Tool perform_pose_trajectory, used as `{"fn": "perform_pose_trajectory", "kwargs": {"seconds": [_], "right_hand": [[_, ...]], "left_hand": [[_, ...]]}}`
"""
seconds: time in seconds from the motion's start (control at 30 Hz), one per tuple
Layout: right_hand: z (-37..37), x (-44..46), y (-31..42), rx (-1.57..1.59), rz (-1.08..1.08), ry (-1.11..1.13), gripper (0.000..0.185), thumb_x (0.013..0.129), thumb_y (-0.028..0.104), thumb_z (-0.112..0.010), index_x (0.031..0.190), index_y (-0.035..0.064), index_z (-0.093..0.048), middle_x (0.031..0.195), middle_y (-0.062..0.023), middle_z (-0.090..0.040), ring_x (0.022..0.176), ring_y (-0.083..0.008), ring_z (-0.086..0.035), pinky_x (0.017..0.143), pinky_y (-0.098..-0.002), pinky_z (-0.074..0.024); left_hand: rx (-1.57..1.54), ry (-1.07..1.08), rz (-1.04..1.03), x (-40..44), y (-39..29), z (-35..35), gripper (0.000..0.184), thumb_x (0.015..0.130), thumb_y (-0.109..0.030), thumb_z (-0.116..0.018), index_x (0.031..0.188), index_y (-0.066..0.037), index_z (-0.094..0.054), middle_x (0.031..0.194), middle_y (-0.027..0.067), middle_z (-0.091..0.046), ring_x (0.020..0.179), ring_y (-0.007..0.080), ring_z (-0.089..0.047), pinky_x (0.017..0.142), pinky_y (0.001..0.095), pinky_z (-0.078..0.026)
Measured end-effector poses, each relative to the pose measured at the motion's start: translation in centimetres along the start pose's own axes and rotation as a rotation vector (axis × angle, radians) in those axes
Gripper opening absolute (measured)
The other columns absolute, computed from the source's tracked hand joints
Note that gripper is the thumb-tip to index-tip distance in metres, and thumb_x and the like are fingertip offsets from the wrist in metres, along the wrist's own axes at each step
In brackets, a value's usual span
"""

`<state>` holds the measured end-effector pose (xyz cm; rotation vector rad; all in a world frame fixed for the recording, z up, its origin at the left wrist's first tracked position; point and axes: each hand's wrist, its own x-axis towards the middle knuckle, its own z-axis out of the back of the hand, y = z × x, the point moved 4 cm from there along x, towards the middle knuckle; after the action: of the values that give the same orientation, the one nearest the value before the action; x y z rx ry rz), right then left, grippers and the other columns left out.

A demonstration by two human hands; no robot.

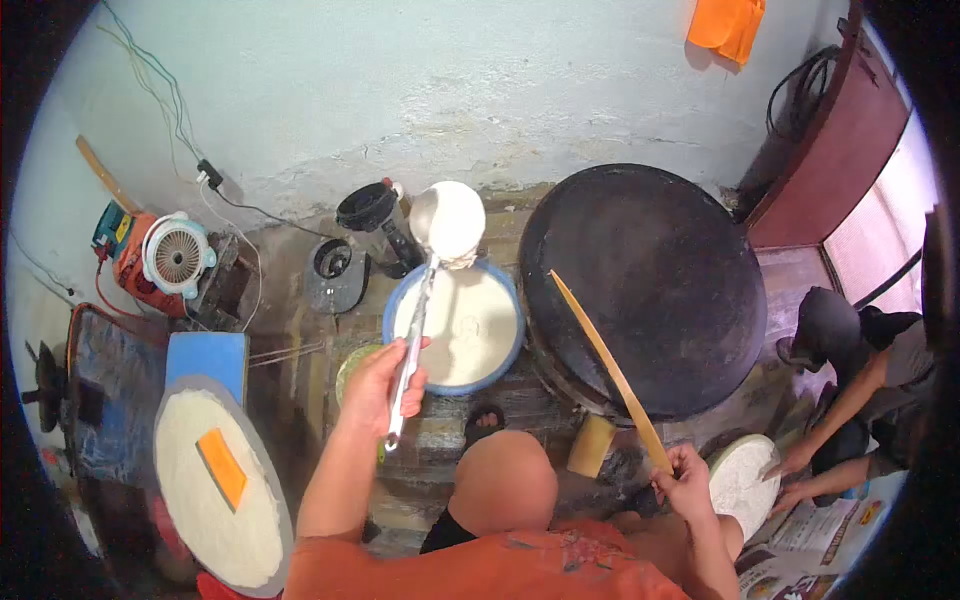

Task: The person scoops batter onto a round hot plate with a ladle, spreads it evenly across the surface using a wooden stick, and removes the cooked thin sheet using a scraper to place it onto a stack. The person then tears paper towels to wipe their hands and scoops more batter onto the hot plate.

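Lying on the tray (284,512), a pale sheet (230,550) looks finished; the left hand (375,385) grips a loaded ladle (448,220) above the blue-rimmed bowl (519,345), where plenty of batter (485,340) sits unused. Well apart, the right hand (688,485) clasps a wooden spatula (610,365) angled across the dark griddle (680,280).

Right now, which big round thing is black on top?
The wide, flat black griddle; the blue-rimmed bowl, grey-edged disc and speckled white disc all show white.
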<state>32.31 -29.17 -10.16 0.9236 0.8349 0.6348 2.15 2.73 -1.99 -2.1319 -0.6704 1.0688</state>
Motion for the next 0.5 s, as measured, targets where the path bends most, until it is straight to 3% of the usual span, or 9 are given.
{"fn": "perform_pose_trajectory", "kwargs": {"seconds": [0.1, 0.27, 0.4, 0.47, 0.5], "right_hand": [[-1.9, 0.0, 0.9, 0.056, -0.073, -0.006, 0.033, 0.08, 0.007, -0.059, 0.112, 0.0063, -0.054, 0.072, -0.0038, -0.058, 0.062, -0.007, -0.054, 0.056, -0.0243, -0.045], [0.3, 2.5, 3.5, -0.352, 0.243, -0.317, 0.038, 0.077, 0.009, -0.06, 0.115, 0.0068, -0.053, 0.076, -0.0102, -0.062, 0.058, -0.0163, -0.056, 0.057, -0.0287, -0.0455], [0.2, 4.3, 5.9, -0.487, 0.219, -0.334, 0.044, 0.076, 0.003, -0.058, 0.119, 0.0036, -0.05, 0.074, -0.0064, -0.058, 0.06, -0.0109, -0.052, 0.059, -0.0247, -0.0443], [0.2, 5.5, 6.9, -0.506, 0.458, -0.427, 0.045, 0.074, 0.003, -0.058, 0.118, 0.0068, -0.052, 0.078, -0.0108, -0.059, 0.061, -0.0166, -0.055, 0.06, -0.0276, -0.0454], [0.1, 6.0, 7.5, -0.504, 0.457, -0.43, 0.045, 0.074, 0.003, -0.058, 0.118, 0.0068, -0.052, 0.078, -0.0108, -0.059, 0.061, -0.0166, -0.055, 0.06, -0.0276, -0.0454]], "left_hand": [[-0.016, 0.002, -0.016, 1.3, -0.6, -2.0, 0.04, 0.089, -0.035, -0.042, 0.111, -0.003, -0.048, 0.061, 0.0081, -0.05, 0.039, 0.0119, -0.039, 0.033, 0.0242, -0.031], [-0.088, 0.079, -0.074, 7.1, 1.8, -7.8, 0.024, 0.087, -0.023, -0.045, 0.101, -0.004, -0.051, 0.061, 0.0082, -0.05, 0.041, 0.0132, -0.042, 0.034, 0.0245, -0.032], [-0.065, 0.037, -0.092, 10.7, 3.6, -10.7, 0.017, 0.088, -0.019, -0.044, 0.097, -0.006, -0.051, 0.063, 0.0071, -0.05, 0.043, 0.0129, -0.043, 0.036, 0.0242, -0.034], [-0.052, 0.03, -0.091, 12.2, 4.6, -11.8, 0.015, 0.089, -0.018, -0.043, 0.096, -0.006, -0.05, 0.063, 0.0067, -0.05, 0.044, 0.0128, -0.044, 0.037, 0.0242, -0.035], [-0.041, 0.015, -0.09, 12.8, 5.1, -12.2, 0.014, 0.09, -0.017, -0.042, 0.095, -0.006, -0.049, 0.063, 0.0063, -0.05, 0.045, 0.0127, -0.044, 0.038, 0.0243, -0.035]]}}
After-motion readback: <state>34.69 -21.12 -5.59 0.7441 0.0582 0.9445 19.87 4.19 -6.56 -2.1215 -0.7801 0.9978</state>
